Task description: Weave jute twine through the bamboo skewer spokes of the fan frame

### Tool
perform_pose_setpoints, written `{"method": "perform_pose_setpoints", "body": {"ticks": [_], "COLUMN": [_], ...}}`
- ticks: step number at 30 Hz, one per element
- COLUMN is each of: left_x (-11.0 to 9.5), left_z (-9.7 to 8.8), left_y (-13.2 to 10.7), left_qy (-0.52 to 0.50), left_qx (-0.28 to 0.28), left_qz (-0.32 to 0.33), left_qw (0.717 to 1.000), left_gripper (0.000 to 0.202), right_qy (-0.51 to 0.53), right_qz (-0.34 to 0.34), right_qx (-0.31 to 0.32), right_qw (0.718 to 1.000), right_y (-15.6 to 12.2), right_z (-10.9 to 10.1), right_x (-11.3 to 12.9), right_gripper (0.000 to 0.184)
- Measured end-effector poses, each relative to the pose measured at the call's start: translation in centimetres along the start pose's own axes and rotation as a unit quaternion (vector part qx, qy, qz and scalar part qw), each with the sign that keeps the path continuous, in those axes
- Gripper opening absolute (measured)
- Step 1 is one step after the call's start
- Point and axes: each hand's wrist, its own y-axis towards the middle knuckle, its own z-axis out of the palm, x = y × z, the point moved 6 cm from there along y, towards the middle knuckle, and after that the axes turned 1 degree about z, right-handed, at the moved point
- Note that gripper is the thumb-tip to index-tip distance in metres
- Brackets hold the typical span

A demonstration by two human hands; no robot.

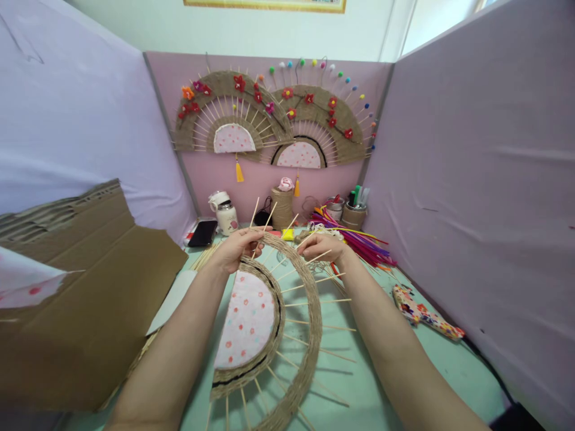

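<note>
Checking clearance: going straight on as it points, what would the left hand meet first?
Past the woven fan it grips, the left hand would probably meet the twine spool first; depth is unclear.

The mint-green table [404,365] carries a twine spool [282,208] at its back edge. Left of the spool stand a white flask [223,212] and a black phone [203,233]. Right of it are a pen pot [354,215] and coloured pipe cleaners [362,240]. In front of the spool lies a woven fan [247,317], and to the spool's front right a floral fabric strip [424,314].
</note>
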Motion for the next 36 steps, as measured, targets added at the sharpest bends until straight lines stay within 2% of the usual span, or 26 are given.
{"method": "perform_pose_setpoints", "body": {"ticks": [4, 8, 11, 14, 18, 22, 25, 29, 36], "left_x": [0.6, 1.1, 1.6, 1.9, 2.2, 2.0, 1.5, 0.3, -1.4], "left_z": [-0.2, -0.6, 0.2, 1.3, 1.6, 0.7, -0.1, -0.8, -1.4], "left_y": [0.2, 0.3, 0.0, -0.4, -0.2, 0.3, 0.4, -0.1, -1.1], "left_qy": [-0.010, -0.023, -0.078, -0.142, -0.171, -0.163, -0.125, -0.097, -0.134], "left_qx": [0.062, 0.086, 0.125, 0.149, 0.109, 0.054, 0.027, 0.005, 0.013], "left_qz": [-0.037, -0.030, -0.023, 0.010, 0.030, 0.035, 0.041, 0.058, 0.084], "left_qw": [0.997, 0.996, 0.989, 0.978, 0.979, 0.985, 0.991, 0.994, 0.987], "left_gripper": [0.030, 0.034, 0.041, 0.046, 0.032, 0.019, 0.018, 0.018, 0.029], "right_qy": [0.012, 0.014, 0.012, 0.007, 0.010, 0.030, 0.043, 0.024, -0.022], "right_qz": [0.002, -0.009, -0.018, -0.020, -0.028, -0.017, -0.017, -0.028, -0.031], "right_qx": [0.013, 0.023, 0.028, 0.030, 0.031, 0.032, 0.022, -0.029, -0.109], "right_qw": [1.000, 1.000, 0.999, 0.999, 0.999, 0.999, 0.999, 0.999, 0.993], "right_y": [0.0, 0.1, 0.1, 0.1, -0.1, -0.3, -0.4, -0.7, -1.7], "right_z": [0.1, 0.4, 0.6, 0.7, 0.7, 0.8, 0.9, 0.6, -0.2], "right_x": [0.3, 0.5, 0.7, 0.9, 1.3, 1.7, 2.0, 2.8, 4.4], "right_gripper": [0.026, 0.027, 0.029, 0.030, 0.028, 0.024, 0.022, 0.024, 0.027]}}
